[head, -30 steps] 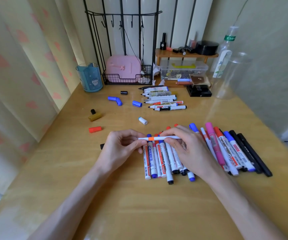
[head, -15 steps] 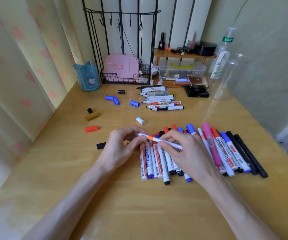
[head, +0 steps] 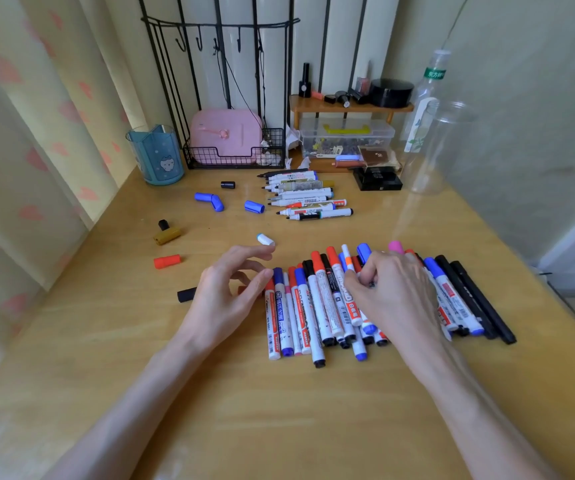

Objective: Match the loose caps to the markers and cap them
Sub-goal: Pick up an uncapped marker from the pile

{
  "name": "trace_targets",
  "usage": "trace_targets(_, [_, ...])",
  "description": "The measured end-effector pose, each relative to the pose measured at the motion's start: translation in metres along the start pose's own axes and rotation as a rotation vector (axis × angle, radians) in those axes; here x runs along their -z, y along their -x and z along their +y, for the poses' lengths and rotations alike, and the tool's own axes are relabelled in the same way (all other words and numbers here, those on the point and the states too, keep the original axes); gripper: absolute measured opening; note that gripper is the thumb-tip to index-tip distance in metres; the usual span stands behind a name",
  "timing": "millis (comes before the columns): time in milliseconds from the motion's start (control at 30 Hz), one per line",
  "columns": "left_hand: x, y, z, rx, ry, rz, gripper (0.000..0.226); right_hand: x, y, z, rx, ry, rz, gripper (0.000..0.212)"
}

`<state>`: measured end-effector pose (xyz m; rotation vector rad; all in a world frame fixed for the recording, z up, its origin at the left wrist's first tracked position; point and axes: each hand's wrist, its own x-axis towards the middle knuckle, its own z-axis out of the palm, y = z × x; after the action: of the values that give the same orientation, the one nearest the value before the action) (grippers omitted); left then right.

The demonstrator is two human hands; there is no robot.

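Head view: right grip (head: 393, 299) pinches thin orange-banded marker (head: 347, 260), laying it lengthwise on capped pile (head: 313, 306) mid-bench (head: 279, 410). Left grip (head: 223, 299) is slack and empty. Half a second ago both held it crosswise. Next, probably: fetch white cap (head: 265, 239) and match it to uncapped markers (head: 308, 199) further back.

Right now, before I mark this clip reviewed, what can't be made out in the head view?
All in the head view:
- Right hand: its back hides the fingertips, so it is unclear whether it grips the thin orange-banded pen.
- Capped markers: the middle of the pile is covered by that hand.
- Black cap: one end is hidden behind the left hand.
- Uncapped markers: the label print is too small to read.
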<state>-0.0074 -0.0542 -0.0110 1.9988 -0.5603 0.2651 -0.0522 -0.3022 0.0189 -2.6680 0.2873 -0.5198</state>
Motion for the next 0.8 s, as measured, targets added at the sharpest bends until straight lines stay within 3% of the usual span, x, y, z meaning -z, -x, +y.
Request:
trace_targets(133, [0.001,0.000,-0.001,0.026,0.013,0.013,0.028,0.001,-0.001,0.001,0.020,-0.060,0.055,0.033])
trace_targets(367, [0.002,0.000,-0.006,0.006,-0.023,0.002,0.027,-0.008,-0.009,0.003,0.135,-0.063,0.088,0.015])
trace_targets(500, [0.005,-0.002,-0.008,0.008,-0.035,0.026,0.025,-0.018,-0.026,-0.001,0.199,-0.077,0.016,0.011])
trace_targets(800, [0.019,-0.008,-0.017,-0.017,-0.086,0.110,0.029,-0.041,-0.091,-0.028,0.247,-0.074,-0.250,0.038])
